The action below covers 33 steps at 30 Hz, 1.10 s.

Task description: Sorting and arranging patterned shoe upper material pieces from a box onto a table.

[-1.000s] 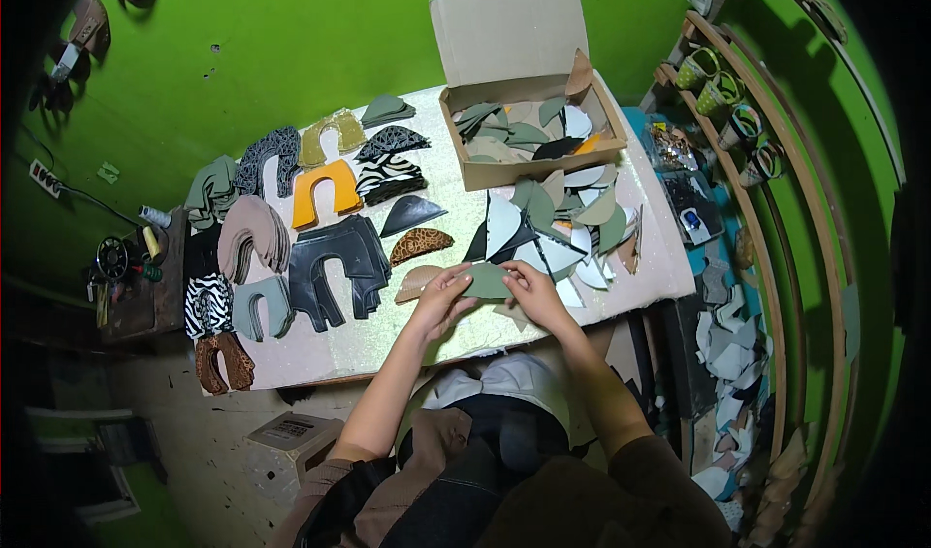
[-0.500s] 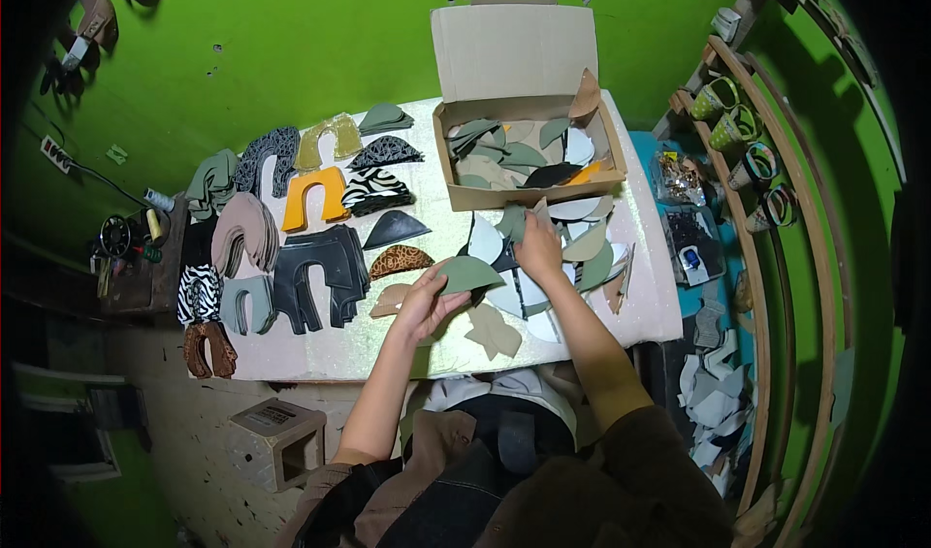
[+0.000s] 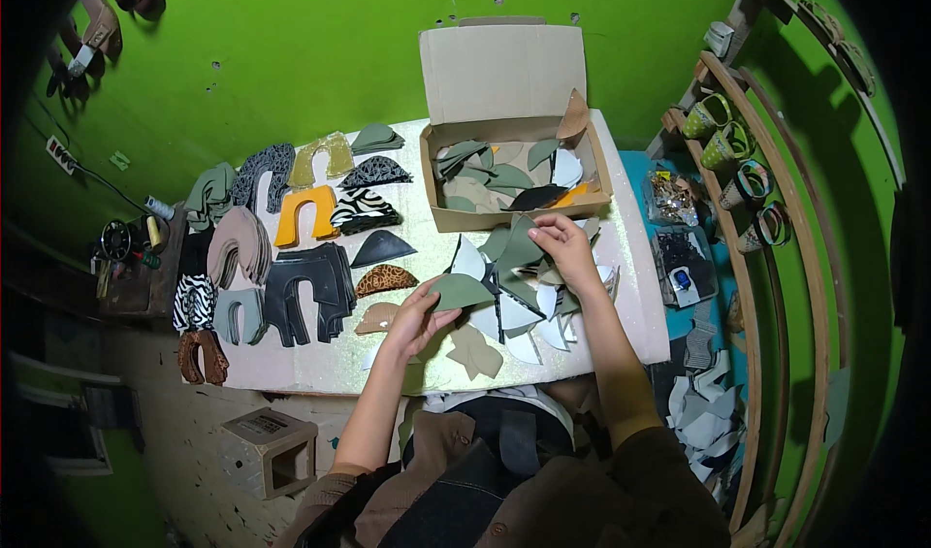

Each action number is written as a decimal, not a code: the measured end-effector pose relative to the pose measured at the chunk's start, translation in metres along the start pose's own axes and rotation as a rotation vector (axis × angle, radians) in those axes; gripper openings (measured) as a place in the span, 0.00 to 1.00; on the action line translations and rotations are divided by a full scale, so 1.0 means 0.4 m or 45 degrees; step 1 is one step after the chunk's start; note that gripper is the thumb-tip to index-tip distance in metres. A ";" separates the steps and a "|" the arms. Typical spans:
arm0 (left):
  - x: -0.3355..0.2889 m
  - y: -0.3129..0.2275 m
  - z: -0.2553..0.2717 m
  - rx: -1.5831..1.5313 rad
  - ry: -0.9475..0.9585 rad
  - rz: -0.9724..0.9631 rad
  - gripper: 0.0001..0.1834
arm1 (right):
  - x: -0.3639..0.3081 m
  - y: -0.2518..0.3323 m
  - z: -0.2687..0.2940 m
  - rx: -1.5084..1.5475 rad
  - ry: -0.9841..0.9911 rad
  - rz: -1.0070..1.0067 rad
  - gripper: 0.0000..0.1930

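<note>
Sorting shoe-upper cutouts: pinching a green toe-cap piece (image 3: pixel 459 291) in the left hand (image 3: pixel 412 320) at the table's front, closing right hand (image 3: pixel 565 249) fingers on a piece atop the loose pile (image 3: pixel 519 291). Showing sorted rows (image 3: pixel 291 242) done; leaving pile and cardboard box (image 3: pixel 514 175) unsorted.

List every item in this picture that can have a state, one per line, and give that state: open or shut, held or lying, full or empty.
Cardboard box: lid flap up, open, partly filled with cut pieces.
Green piece: held in left hand, which is shut on it.
Dark green piece: pinched by right hand, above loose pile.
Sorted pieces: lying flat in rows on table.
</note>
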<state>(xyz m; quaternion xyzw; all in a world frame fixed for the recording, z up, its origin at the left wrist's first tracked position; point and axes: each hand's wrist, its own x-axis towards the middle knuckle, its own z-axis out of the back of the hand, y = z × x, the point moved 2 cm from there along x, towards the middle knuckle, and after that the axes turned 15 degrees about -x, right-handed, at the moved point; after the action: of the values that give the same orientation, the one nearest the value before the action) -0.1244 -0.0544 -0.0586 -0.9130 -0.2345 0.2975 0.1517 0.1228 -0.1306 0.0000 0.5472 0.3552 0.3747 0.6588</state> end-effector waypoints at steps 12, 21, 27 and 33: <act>0.034 0.006 -0.043 -0.060 0.115 0.208 0.17 | 0.004 0.062 -0.168 -0.919 0.911 0.577 0.09; 0.022 0.016 -0.021 -0.453 0.304 0.297 0.18 | 0.004 0.060 -0.200 -1.078 0.599 0.901 0.07; -0.002 0.011 -0.058 -0.274 0.459 0.243 0.19 | 0.018 0.037 -0.153 -0.617 0.656 0.479 0.07; 0.020 0.010 -0.049 -0.129 0.281 0.174 0.21 | 0.010 0.020 -0.102 -0.044 0.518 0.076 0.07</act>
<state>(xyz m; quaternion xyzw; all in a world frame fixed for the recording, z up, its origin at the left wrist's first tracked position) -0.1052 -0.0563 -0.0488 -0.9604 -0.1685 0.1927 0.1098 0.0878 -0.1077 0.0017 0.4591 0.4581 0.5030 0.5713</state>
